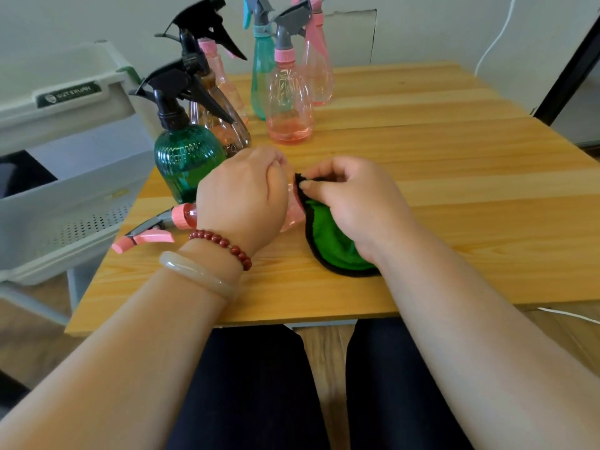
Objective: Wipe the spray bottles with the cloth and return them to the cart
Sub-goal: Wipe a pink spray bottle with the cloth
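Note:
A pink spray bottle (186,217) lies on its side on the wooden table (454,177), its grey and pink nozzle pointing left. My left hand (242,198) grips its body from above. My right hand (352,198) pinches a green cloth with a black edge (328,241) against the bottle's right end. Most of the bottle's body is hidden under my hands.
Several spray bottles stand at the back: a dark green one (186,157), a brown one (224,125), a teal one (261,66), and pink ones (289,102). A white cart (65,196) with perforated trays stands left of the table. My legs are under the near edge.

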`<state>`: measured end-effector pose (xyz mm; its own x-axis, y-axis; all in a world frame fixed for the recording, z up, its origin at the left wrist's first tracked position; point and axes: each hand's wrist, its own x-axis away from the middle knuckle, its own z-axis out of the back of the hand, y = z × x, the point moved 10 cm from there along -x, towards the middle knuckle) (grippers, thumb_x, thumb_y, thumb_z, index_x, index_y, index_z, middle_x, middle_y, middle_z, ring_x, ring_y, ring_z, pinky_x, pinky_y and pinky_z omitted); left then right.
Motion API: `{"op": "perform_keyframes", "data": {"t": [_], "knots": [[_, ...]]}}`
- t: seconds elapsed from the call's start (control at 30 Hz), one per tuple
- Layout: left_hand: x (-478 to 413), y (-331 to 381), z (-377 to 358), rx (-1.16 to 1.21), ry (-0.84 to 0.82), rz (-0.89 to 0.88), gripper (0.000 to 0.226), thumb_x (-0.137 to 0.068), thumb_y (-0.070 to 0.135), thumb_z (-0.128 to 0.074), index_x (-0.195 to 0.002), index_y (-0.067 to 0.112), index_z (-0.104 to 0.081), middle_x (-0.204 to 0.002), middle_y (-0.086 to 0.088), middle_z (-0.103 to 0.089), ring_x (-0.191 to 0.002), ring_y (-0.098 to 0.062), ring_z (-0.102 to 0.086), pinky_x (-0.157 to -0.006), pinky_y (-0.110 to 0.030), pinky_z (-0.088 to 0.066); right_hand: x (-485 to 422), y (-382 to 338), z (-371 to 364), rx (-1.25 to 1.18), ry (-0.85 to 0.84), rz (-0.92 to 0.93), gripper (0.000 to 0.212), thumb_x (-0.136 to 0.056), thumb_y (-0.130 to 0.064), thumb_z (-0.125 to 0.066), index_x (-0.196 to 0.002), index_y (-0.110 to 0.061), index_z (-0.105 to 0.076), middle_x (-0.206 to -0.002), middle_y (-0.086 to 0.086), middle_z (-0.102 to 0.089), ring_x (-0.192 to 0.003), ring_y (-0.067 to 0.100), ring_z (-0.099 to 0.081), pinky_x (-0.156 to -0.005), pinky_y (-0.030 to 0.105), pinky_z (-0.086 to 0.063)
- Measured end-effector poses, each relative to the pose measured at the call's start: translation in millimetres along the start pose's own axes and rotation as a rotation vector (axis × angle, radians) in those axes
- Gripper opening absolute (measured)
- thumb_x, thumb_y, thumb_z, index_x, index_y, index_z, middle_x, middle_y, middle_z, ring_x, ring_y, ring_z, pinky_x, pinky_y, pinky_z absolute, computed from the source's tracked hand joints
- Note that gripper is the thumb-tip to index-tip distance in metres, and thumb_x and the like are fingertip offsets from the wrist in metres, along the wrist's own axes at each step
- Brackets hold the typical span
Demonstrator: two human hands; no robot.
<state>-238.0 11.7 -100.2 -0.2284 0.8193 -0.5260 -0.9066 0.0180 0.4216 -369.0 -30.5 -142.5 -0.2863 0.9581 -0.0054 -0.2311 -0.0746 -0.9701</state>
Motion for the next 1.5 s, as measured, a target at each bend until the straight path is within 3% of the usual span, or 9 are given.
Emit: {"op": "perform_keyframes", "data": {"t": [0.23,0.47,0.63,0.77,1.03,1.17,1.27,1.4,1.5], "knots": [[-0.6,0.5,-1.7,0.009,-0.002,0.006,0.049,-0.089,0.028,-0.025,-0.108,0.017,-0.069,-0.107,0.000,-0.068,-0.095,-0.021,-0.062,-0.069,-0.030,-0.041,1.5,-0.5,3.6,0.149,-0.063,0.030,0.015,-0.087,-0.018,-0.073,-0.077,-0.027,-0.068,-0.077,-0.012,-0.068,-0.072,0.003,-0.061,-0.059,0.016,-0.044],[-0.3,1.2,-1.3,0.011,-0.003,0.012,0.050,-0.088,0.029,-0.024,-0.107,0.017,-0.069,-0.106,0.000,-0.068,-0.094,-0.020,-0.061,-0.072,-0.031,-0.043,1.1,-1.6,2.0,0.291,-0.151,0.043,0.013,-0.083,-0.019,-0.077,-0.077,-0.027,-0.069,-0.080,-0.012,-0.068,-0.078,0.009,-0.063,-0.065,0.023,-0.046],[-0.5,0.8,-1.7,0.003,0.006,-0.007,0.052,-0.088,0.032,-0.022,-0.105,0.017,-0.069,-0.106,-0.001,-0.068,-0.093,-0.022,-0.061,-0.070,-0.030,-0.039,-0.7,-16.6,7.7,0.200,-0.083,0.149,0.016,-0.083,-0.018,-0.077,-0.078,-0.030,-0.068,-0.080,-0.014,-0.067,-0.077,0.001,-0.062,-0.068,0.018,-0.046],[-0.9,1.6,-3.8,0.000,-0.010,0.000,0.051,-0.088,0.030,-0.023,-0.107,0.016,-0.068,-0.107,-0.001,-0.068,-0.089,-0.016,-0.057,-0.069,-0.028,-0.035,5.4,-5.6,-7.0,0.552,-0.272,0.162,0.010,-0.085,-0.024,-0.076,-0.082,-0.032,-0.070,-0.084,-0.018,-0.065,-0.080,0.003,-0.056,-0.064,0.013,-0.037],[-1.0,-0.1,-4.8,-0.005,-0.008,0.003,0.048,-0.089,0.029,-0.025,-0.105,0.017,-0.069,-0.105,0.000,-0.067,-0.086,-0.016,-0.056,-0.066,-0.028,-0.034,2.1,1.8,9.9,0.298,0.024,0.143,0.021,-0.088,-0.022,-0.072,-0.073,-0.034,-0.064,-0.077,-0.018,-0.063,-0.074,-0.004,-0.057,-0.056,0.000,-0.037],[-2.0,-0.8,-3.7,0.000,0.002,-0.001,0.048,-0.089,0.028,-0.025,-0.105,0.017,-0.069,-0.107,-0.002,-0.068,-0.094,-0.023,-0.061,-0.069,-0.030,-0.039,-9.7,-4.8,11.4,0.042,0.077,0.080,0.019,-0.085,-0.017,-0.075,-0.072,-0.029,-0.066,-0.074,-0.012,-0.068,-0.069,0.005,-0.063,-0.063,0.019,-0.051],[-3.8,-0.6,-3.6,0.000,0.002,-0.002,0.048,-0.089,0.028,-0.025,-0.106,0.017,-0.068,-0.106,0.000,-0.068,-0.092,-0.020,-0.061,-0.069,-0.029,-0.039,-15.5,1.1,2.8,0.126,0.019,0.044,0.019,-0.085,-0.017,-0.075,-0.072,-0.027,-0.066,-0.077,-0.009,-0.070,-0.074,0.013,-0.066,-0.063,0.025,-0.052],[-2.0,0.1,-3.3,0.004,0.007,-0.008,0.047,-0.090,0.027,-0.027,-0.107,0.016,-0.069,-0.106,-0.001,-0.069,-0.092,-0.021,-0.061,-0.069,-0.030,-0.040,-25.5,9.8,4.1,-0.070,0.012,-0.067,0.021,-0.078,-0.010,-0.079,-0.064,-0.023,-0.071,-0.078,0.000,-0.074,-0.087,0.027,-0.071,-0.086,0.047,-0.057],[-3.1,0.5,-2.6,0.019,0.003,-0.005,0.048,-0.090,0.027,-0.027,-0.107,0.016,-0.070,-0.108,-0.001,-0.069,-0.097,-0.022,-0.063,-0.072,-0.030,-0.042,-29.7,6.5,5.5,-0.044,0.060,-0.036,0.021,-0.081,-0.009,-0.077,-0.069,-0.023,-0.067,-0.077,-0.002,-0.071,-0.084,0.023,-0.070,-0.085,0.045,-0.057]]}}
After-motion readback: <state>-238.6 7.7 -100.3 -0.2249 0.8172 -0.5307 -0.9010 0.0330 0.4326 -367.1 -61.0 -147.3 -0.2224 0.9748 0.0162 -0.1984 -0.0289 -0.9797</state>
